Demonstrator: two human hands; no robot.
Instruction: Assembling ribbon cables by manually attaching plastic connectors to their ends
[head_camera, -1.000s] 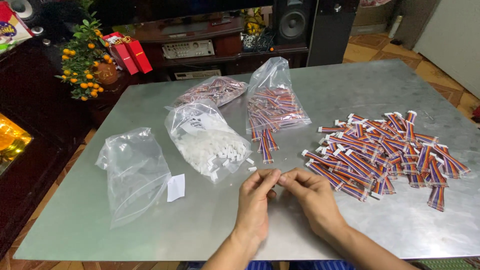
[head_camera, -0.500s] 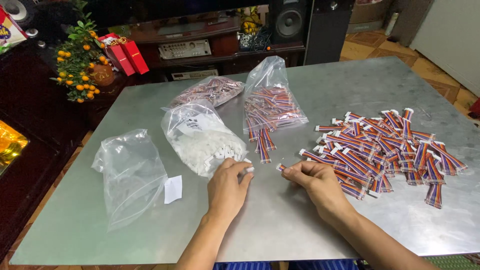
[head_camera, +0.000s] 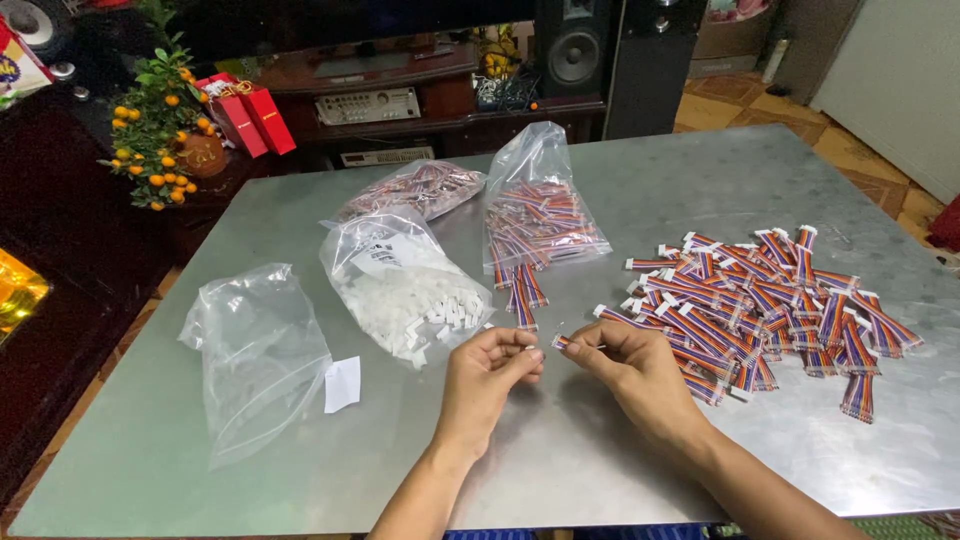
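Our right hand (head_camera: 635, 365) pinches one striped ribbon cable (head_camera: 562, 343) by its end, and our left hand (head_camera: 490, 375) sits just beside it with fingers closed on something white too small to make out, both low over the bare steel desk (head_camera: 560, 470). Close behind the left hand lies the open bag of white connectors (head_camera: 405, 285), spilling toward us, with the loose cable pile (head_camera: 770, 305) right of the right hand. Further off: an empty bag (head_camera: 255, 355), a paper slip (head_camera: 342, 384) and two cable bags (head_camera: 540, 215).
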